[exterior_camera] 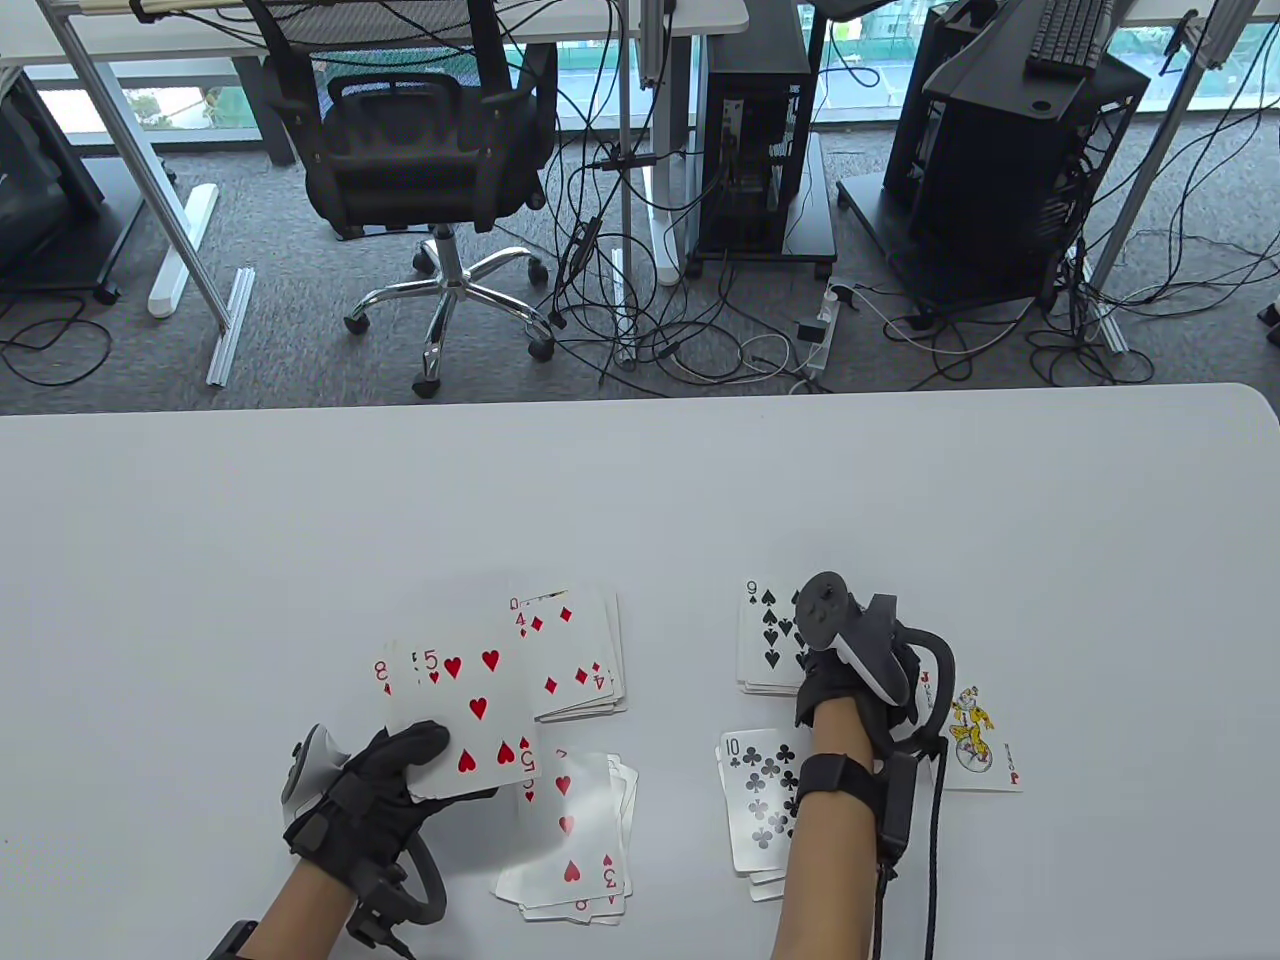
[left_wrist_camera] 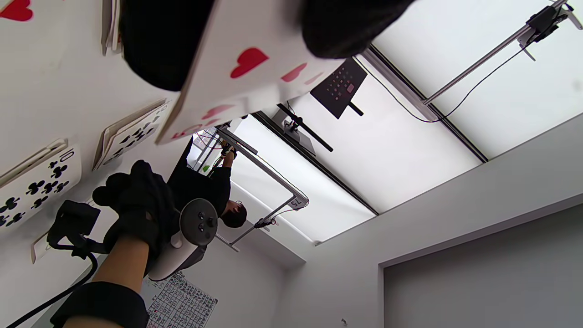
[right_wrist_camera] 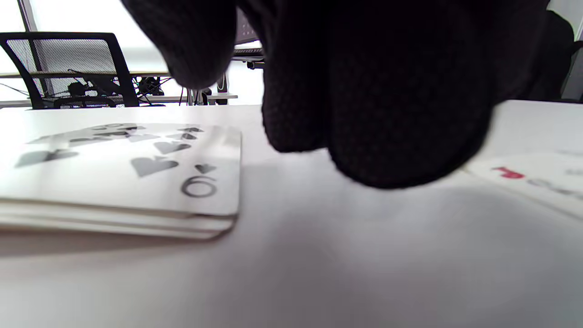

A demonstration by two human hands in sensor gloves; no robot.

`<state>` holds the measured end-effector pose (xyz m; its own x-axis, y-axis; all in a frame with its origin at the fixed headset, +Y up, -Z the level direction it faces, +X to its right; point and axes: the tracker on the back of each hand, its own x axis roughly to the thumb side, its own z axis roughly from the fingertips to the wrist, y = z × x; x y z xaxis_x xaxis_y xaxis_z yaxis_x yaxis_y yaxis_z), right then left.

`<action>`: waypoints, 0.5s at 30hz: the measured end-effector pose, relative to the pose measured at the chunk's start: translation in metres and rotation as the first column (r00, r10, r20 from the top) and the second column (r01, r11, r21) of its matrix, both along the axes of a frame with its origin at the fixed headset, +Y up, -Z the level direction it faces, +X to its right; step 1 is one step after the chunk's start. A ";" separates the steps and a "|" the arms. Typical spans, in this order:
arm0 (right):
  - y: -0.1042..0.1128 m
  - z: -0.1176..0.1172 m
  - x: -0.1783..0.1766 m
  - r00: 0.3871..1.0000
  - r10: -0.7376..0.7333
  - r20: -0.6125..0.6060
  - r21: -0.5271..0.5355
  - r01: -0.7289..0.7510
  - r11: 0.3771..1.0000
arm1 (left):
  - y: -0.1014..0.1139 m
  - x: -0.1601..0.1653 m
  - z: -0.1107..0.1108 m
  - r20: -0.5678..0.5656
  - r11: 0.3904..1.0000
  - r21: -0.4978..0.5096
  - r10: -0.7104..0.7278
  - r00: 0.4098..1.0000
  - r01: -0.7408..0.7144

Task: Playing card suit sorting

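Four face-up piles of white playing cards lie on the white tabletop (exterior_camera: 200,520): a diamond pile (exterior_camera: 575,655) topped by a four, a heart pile (exterior_camera: 575,840) topped by a three, a spade pile (exterior_camera: 768,640) topped by a nine, and a club pile (exterior_camera: 760,800) topped by a ten. One joker card (exterior_camera: 978,745) lies alone just right of the club pile.

The left hand (exterior_camera: 375,790), in a black sensor glove, holds a small fan of red cards above the tabletop, thumb on top and fingers curled beneath; the five of hearts (exterior_camera: 470,715) faces up, and an eight behind it shows only its corner, its suit hidden. The fan overlaps the near edge of the diamond pile and the far corner of the heart pile from this angle.

The right hand (exterior_camera: 850,690) rests between the spade pile and the joker card, its tracker covering the fingers from above. In the right wrist view, dark gloved fingertips (right_wrist_camera: 391,132) fill the frame above the tabletop, gripping nothing visible; whether they are curled I cannot tell. Its forearm hides the club pile's right edge.
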<state>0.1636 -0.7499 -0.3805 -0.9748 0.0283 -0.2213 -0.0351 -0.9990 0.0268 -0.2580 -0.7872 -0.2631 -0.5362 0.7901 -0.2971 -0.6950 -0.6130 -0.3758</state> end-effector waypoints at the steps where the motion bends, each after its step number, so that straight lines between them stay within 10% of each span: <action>1: 0.004 0.000 -0.002 1.000 0.009 -0.004 0.018 -0.009 1.000 | 0.000 0.000 0.000 0.000 1.000 0.000 0.000 1.000 0.000; 9: 0.041 0.012 -0.052 0.933 -0.210 -0.292 0.164 0.265 0.950 | -0.001 0.001 0.000 0.009 1.000 -0.012 0.000 1.000 0.000; 15: 0.049 0.047 -0.119 0.678 -0.502 -0.536 0.050 0.620 0.783 | -0.002 0.001 0.000 0.006 1.000 -0.008 0.003 1.000 -0.003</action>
<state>0.0444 -0.7013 -0.3336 -0.7310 0.5929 0.3379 -0.6322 -0.7748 -0.0083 -0.2571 -0.7889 -0.2628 -0.5364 0.7864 -0.3063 -0.6912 -0.6177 -0.3751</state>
